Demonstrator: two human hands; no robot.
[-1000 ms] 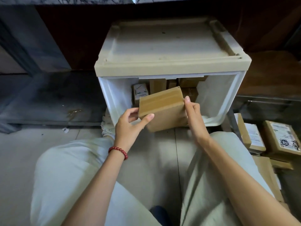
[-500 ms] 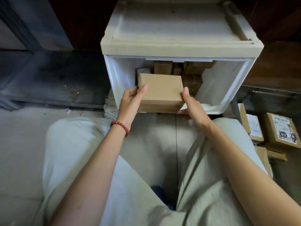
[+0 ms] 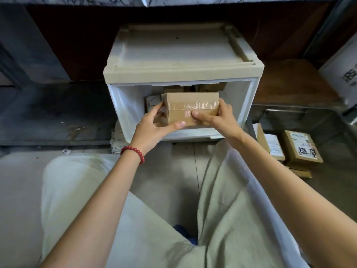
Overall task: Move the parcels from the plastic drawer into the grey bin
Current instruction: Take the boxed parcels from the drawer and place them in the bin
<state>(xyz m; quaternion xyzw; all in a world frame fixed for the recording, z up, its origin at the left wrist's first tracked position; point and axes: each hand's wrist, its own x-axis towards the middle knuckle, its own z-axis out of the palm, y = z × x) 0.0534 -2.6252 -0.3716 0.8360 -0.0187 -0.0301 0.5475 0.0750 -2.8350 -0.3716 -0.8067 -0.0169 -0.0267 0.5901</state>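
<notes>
Parcel (image 3: 190, 109), a taped cardboard box, is gripped between left hand (image 3: 154, 126) and right hand (image 3: 218, 118) before the plastic drawer (image 3: 125, 105), probably to carry it rightward to the grey bin (image 3: 301, 117).

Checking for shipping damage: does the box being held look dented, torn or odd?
No damage shows on the box held by the left hand and right hand; only its clear tape looks wrinkled.
</notes>
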